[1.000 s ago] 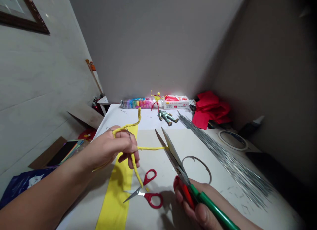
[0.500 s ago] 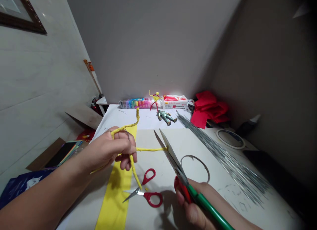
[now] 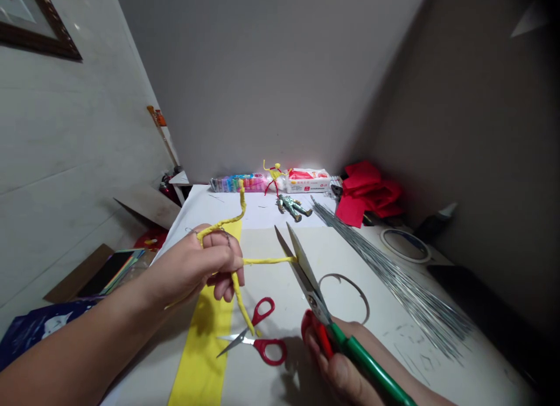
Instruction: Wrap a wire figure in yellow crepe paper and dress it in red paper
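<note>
My left hand (image 3: pixel 214 263) is closed around a bent wire figure wrapped in yellow paper (image 3: pixel 266 261), whose limbs stick out upward, downward and to the right. Bare twisted wire shows by the knuckles. In my right hand (image 3: pixel 341 359) is a large pair of scissors (image 3: pixel 312 301) with green and red handles. Its blades are a little apart, with the end of the right-pointing yellow limb between them. Beneath the hands, small red-handled scissors (image 3: pixel 271 352) lie spread on the table, close to a strip of yellow paper (image 3: pixel 199 359).
A bundle of grey wires (image 3: pixel 394 277) runs along the right, beside a roll of tape (image 3: pixel 405 245) and a loose wire loop (image 3: pixel 363 295). Towards the wall are red crepe paper (image 3: pixel 371 190), a silver-green figurine (image 3: pixel 293 207), a small yellow-and-red wire figure (image 3: pixel 275 174) and a white packet (image 3: pixel 308 181).
The large scissors have shifted slightly, and their handles are a little closer to the left. My left hand keeps its grip on the yellow figure, nearly still.
</note>
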`<state>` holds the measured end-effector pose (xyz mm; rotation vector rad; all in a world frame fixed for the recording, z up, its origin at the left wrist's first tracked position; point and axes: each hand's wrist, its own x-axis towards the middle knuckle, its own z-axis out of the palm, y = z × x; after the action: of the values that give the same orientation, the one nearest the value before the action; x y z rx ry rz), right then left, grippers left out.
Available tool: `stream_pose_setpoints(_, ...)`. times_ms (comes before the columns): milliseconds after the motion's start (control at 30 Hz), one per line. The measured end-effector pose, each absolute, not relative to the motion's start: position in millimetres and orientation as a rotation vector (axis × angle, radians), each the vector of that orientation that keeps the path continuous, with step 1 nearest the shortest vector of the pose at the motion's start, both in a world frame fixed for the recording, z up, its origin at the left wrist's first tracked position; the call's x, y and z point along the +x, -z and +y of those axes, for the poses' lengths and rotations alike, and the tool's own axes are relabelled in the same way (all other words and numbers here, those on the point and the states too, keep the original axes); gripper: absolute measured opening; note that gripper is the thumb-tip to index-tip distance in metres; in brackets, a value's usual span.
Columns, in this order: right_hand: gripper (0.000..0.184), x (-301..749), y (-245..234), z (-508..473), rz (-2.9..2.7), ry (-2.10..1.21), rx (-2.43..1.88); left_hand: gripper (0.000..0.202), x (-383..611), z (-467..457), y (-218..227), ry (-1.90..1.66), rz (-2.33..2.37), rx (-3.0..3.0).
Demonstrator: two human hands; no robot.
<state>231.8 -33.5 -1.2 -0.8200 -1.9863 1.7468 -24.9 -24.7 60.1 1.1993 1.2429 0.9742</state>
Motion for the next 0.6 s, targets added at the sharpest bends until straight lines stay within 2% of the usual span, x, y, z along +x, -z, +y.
stream_pose_setpoints(467,0.043,215,10,-34,-1.935,-1.655,-0.689,0.015,-20,-32,-66,-1.016,1.27,1.185)
stream_pose_setpoints(600,0.046,216,3,-33,-1.877,-1.807,-0.674,0.014,-21,-33,-67,-1.013,1.282,1.177)
